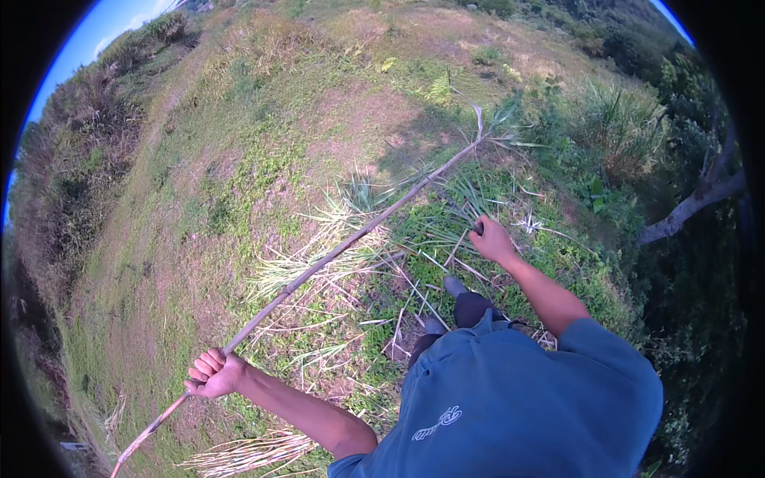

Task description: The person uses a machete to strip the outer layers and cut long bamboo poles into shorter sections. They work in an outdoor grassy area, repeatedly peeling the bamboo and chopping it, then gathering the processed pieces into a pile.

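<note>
- Long thin cane stalk, pale brown with faint bands near its lower end, slanting from the lower left up to a leafy green tip at the upper right.
- Left hand closed in a fist around the stalk near its lower end, fingers curled over it, a short stretch of stalk running on below the fist.
- Right hand stretched out low toward the ground, fingers curled around something small and dark; cannot tell what, nor how tight the grip.
- Stalk well apart from the right hand, passing above and left of it.
- Cut dry leaves strewn pale and straw-coloured under the middle of the stalk, with another heap below the left forearm.
- Two grey shoes standing on green weeds between the hands, dark trousers above them, a blue shirt filling the lower right.
- Open grassy slope wide and bare to the left and ahead; tall bushes and a leaning tree trunk closing the right edge.
- Pale printed emblem on the shirt back, small and curling.
</note>
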{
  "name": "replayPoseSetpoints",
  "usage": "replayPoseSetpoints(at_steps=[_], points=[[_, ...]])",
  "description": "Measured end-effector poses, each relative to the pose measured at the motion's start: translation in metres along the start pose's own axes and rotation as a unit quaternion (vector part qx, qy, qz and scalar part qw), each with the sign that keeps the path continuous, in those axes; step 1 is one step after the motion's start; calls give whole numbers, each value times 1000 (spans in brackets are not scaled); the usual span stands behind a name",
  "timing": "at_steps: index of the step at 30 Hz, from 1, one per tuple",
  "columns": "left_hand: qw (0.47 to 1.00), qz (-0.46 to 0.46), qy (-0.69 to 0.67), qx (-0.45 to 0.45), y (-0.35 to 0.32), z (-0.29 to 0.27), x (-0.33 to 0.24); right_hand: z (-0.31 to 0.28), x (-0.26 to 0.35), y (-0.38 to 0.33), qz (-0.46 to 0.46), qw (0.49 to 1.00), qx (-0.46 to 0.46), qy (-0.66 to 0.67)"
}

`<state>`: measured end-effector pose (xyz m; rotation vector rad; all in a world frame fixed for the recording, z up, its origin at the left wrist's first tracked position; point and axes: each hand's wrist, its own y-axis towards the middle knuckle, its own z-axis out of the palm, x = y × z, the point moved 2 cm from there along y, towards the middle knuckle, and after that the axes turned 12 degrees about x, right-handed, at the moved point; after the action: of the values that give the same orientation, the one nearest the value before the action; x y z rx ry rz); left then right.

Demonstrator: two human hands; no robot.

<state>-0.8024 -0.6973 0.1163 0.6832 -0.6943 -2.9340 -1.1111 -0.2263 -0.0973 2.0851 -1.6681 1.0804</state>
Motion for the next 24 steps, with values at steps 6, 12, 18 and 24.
replayPoseSetpoints(at_steps=[6,12,18,24], points=[[996,32,55,58,8,61,15,-20,67,103,-68,996,-3,60],[993,54,72,72,14,107,27,-210,275,130,-465,819,-256,218],[986,94,74,116,22,172,23,-158,217,178,-426,848,-259,181],[976,77,6,206,93,201,-34,59,-304,152,185,832,426,-305]])
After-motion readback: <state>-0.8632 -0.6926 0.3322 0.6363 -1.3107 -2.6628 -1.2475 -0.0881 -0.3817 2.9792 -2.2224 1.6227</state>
